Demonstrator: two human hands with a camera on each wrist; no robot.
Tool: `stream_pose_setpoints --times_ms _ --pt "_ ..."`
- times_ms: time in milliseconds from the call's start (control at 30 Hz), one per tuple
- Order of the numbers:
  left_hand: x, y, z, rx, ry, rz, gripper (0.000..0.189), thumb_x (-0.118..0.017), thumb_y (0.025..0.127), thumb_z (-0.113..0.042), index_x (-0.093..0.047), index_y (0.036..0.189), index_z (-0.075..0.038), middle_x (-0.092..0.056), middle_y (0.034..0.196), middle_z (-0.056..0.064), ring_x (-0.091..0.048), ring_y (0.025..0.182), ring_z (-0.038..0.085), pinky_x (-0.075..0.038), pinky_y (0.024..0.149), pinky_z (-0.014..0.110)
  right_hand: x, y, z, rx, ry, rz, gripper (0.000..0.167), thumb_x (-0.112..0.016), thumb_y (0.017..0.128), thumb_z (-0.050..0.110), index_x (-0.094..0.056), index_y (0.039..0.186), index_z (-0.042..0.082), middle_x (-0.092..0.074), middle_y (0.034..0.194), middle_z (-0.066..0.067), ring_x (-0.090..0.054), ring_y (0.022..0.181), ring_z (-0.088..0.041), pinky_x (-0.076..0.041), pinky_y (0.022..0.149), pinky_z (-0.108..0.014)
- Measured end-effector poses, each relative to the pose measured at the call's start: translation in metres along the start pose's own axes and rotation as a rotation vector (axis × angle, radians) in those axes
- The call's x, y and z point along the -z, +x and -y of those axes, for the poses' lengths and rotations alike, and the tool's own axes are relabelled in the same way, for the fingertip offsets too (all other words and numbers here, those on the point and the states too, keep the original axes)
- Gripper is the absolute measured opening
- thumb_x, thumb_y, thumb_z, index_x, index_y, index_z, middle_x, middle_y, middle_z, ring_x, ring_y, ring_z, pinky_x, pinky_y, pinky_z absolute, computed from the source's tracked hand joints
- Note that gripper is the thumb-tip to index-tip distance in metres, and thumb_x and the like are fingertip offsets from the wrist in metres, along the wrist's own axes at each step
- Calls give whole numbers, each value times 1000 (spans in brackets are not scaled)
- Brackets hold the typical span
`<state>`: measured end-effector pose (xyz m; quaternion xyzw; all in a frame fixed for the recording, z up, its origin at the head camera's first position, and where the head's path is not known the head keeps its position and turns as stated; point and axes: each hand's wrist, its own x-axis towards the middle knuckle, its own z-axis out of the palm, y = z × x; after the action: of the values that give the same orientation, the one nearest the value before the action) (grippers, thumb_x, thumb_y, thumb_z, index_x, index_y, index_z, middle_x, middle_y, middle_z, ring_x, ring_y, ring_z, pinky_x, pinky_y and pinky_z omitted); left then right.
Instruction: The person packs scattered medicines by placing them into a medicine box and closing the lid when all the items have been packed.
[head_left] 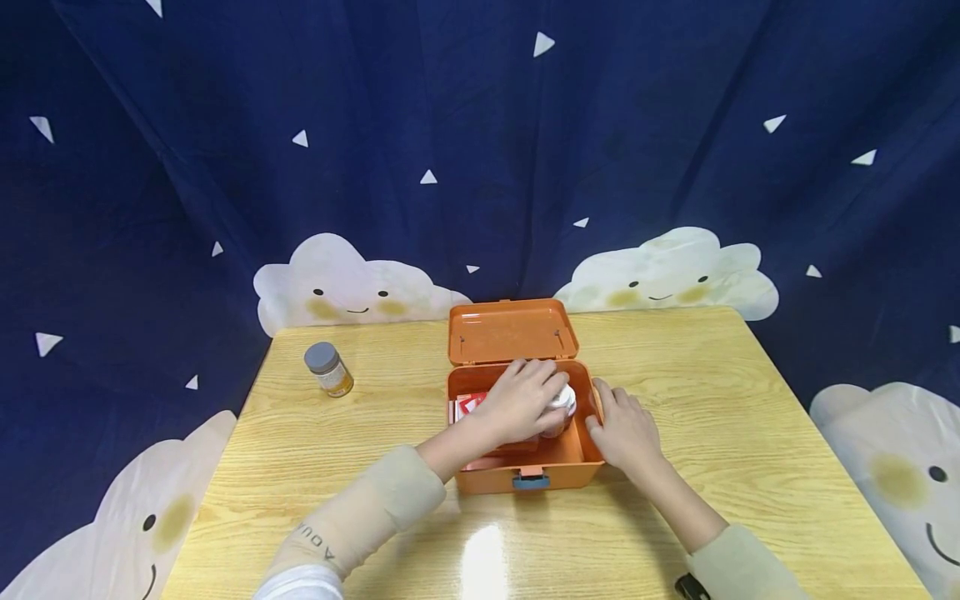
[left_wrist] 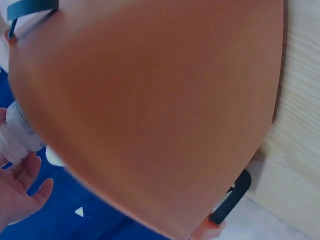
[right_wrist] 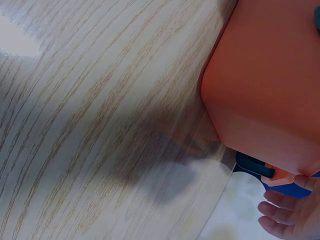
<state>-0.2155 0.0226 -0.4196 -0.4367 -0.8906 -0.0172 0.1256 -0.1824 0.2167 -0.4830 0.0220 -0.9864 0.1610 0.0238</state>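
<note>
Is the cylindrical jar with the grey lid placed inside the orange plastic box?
No, the head view shows the jar on the pale wood-grain table, apart from the box and to its left.

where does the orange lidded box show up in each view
Head: the orange lidded box stands just below centre, lid open.
Left wrist: it fills most of the picture.
Right wrist: it is at upper right, cut off.
Shared landmark: the wood-grain table, respectively around, right and left of it.

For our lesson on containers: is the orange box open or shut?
The orange box is open: its lid tilts back, exposing the inside.
</note>
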Motion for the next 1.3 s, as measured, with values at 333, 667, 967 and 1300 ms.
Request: stream_pose_setpoints --times_ms 333,667,967,1300 --pt "-20 3 -7 -87 7 1 38 -47 89 -43 -54 115 -17 -50 106 -3 -48 97 14 -38 87 31 -1 0 0 8 -5 -6 57 -50 84 24 -36 136 6 -50 118 -22 -49 104 -40 -40 79 -55" --pt "-32 5 -11 -139 1 18 38 -47 90 -42 -55 119 -17 -51 108 -4 -49 98 12 -38 87 31 -1 1 0 13 -12 -14 56 -51 84 24 -36 136 7 -50 117 -22 -49 103 -39 -41 78 -55" --pt "-38 5 -15 -155 41 65 41 -46 90 -44 -54 121 -18 -51 111 -3 -48 103 12 -39 88 31 -1 0 0 19 -14 -24 56 -50 84 25 -36 135 7 -51 115 -22 -50 102 -40 -41 77 -55" --pt "-50 3 -18 -148 67 89 42 -50 89 -45 -54 121 -19 -52 112 -4 -48 104 12 -40 86 30 -2 0 0 11 -6 -27 56 -52 83 24 -37 135 7 -51 115 -22 -50 100 -40 -41 78 -55"
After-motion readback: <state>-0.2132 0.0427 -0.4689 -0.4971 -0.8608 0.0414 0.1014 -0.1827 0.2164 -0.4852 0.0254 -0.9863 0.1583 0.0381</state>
